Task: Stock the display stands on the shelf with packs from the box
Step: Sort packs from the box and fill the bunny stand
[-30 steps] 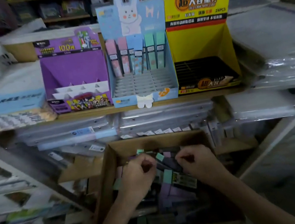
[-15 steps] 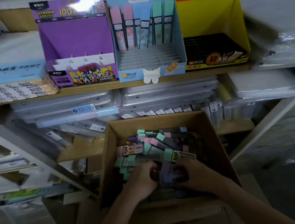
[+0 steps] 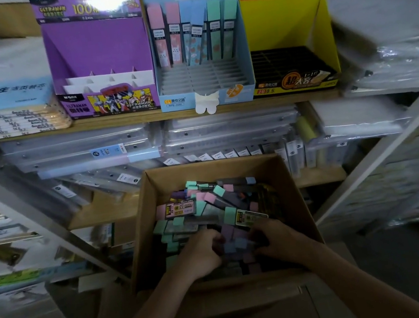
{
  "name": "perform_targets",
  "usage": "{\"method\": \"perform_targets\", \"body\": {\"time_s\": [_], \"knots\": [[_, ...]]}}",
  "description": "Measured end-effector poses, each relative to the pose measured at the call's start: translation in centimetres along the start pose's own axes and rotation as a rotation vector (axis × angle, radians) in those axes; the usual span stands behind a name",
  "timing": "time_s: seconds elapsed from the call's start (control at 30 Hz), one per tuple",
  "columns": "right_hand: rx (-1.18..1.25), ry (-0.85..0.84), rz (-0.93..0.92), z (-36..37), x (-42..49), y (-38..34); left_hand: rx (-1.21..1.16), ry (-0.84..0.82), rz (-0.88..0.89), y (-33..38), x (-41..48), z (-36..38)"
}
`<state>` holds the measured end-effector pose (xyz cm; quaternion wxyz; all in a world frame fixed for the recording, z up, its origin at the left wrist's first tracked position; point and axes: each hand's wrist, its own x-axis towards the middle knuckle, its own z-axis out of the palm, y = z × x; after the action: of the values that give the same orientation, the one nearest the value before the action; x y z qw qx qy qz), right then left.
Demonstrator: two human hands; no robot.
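Observation:
An open cardboard box stands below the shelf, full of loose slim packs with pink, green, blue and purple ends. Both hands are down in its near part. My left hand and my right hand curl their fingers round a cluster of purple and blue packs from either side. On the shelf above stand three display stands: a purple one, a blue one with several packs upright in its back row, and a yellow one with bare black slots.
Stacked notebooks lie left of the stands and plastic-wrapped stock lies to their right. Clear folders fill the shelf behind the box. White slanted frame bars flank the box.
My hands have moved from the middle of the box to its near side and closed in on the purple packs. The view has tilted down.

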<state>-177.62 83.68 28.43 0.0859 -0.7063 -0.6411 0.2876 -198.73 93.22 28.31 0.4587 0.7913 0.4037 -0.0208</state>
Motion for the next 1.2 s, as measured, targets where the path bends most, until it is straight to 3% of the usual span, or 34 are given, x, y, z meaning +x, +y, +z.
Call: {"method": "perform_targets", "body": {"time_s": [0.43, 0.83, 1.2], "knots": [[-0.055, -0.084, 0.009, -0.2, 0.0, 0.8, -0.168, -0.035, -0.097, -0.1, 0.1, -0.2], [0.228, 0.032, 0.204, -0.9, 1.4, 1.1, -0.291, -0.074, -0.076, 0.2, 1.2, 0.7], [0.365, 0.025, 0.225, -1.4, 2.6, 0.0, -0.451, -0.036, -0.098, 0.2, 1.9, 1.1]]}}
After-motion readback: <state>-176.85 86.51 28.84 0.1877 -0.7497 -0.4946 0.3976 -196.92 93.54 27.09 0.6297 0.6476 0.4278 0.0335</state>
